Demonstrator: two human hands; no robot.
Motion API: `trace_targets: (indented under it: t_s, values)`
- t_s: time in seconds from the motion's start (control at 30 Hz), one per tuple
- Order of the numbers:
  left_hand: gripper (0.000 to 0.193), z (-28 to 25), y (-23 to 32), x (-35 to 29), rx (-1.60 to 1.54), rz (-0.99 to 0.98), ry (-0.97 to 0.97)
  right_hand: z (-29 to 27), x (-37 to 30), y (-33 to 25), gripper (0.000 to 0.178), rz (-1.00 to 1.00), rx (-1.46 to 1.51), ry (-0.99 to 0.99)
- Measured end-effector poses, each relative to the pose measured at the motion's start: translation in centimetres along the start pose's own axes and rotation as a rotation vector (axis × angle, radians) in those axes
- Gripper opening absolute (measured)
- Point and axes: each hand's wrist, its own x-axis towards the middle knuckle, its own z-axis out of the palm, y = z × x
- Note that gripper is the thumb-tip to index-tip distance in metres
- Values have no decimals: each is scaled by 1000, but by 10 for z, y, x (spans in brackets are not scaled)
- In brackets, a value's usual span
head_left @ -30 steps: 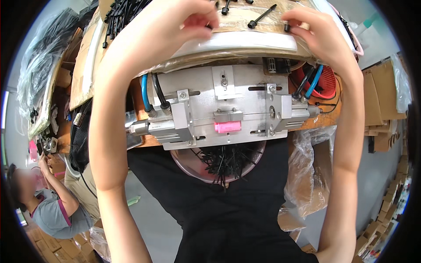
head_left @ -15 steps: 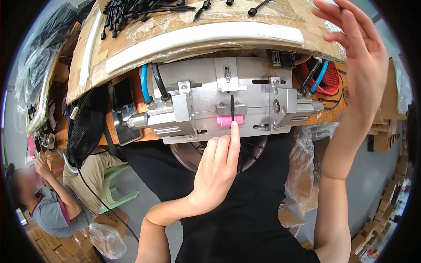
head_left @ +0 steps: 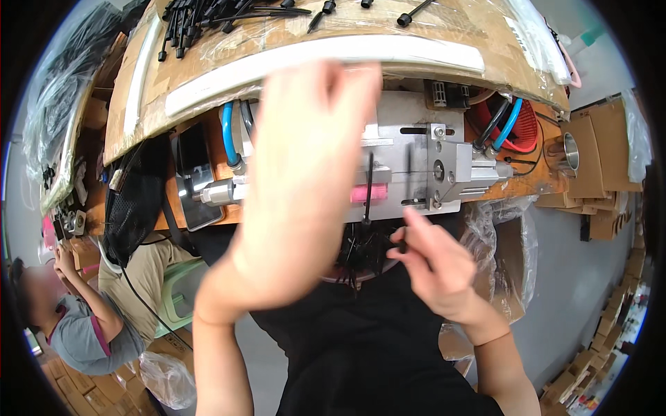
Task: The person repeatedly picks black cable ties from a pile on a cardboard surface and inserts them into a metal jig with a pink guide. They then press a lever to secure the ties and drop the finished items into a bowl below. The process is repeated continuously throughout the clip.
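My left hand (head_left: 305, 132) is a blur above the left part of the metal fixture (head_left: 409, 177), reaching toward the cardboard; its fingers are smeared. At the fixture's front edge, my right hand (head_left: 440, 267) is closed in a pinch on a thin black rod with a knob (head_left: 408, 170), which points away from me and is also blurred. Another black rod (head_left: 370, 182) lies across the pink block (head_left: 378, 192) in the middle of the fixture. On my lap, a bowl holds many thin black pieces (head_left: 361, 249). My left forearm hides the fixture's left clamp.
Black knobbed rods (head_left: 184, 28) lie piled on the cardboard (head_left: 444, 28) behind the fixture. Blue hoses (head_left: 508, 123) run to its sides. A red basket (head_left: 524, 132) and a metal cup (head_left: 570, 151) stand right, a phone (head_left: 196, 180) left. Another person (head_left: 90, 326) sits at far left.
My left hand has left the rod on the pink block and swung up and left. My right hand has come down from the upper right to the fixture's front with a black rod.
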Motion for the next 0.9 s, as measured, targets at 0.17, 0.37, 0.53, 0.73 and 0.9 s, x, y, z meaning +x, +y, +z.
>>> trace_targets:
  t_s: [0.17, 0.37, 0.53, 0.73, 0.9]
  values:
    - [16, -5, -50, 84, 79, -3, -126, 35, -4, 7, 64, -78, -60, -23]
    - [24, -15, -49, 83, -63, -39, -107, 31, 9, 7, 64, -51, -163, -133]
    - [63, -16, 9, -15, 225, -49, 61, -22, 75, 9, 46, -285, -378, -67]
    - [64, 19, 52, -113, 186, -91, -253, -68, 215, 17, 27, -298, -778, -289]
    - [69, 39, 54, -110, 215, -115, -292, -75, 216, 28, 26, -122, -362, -141]
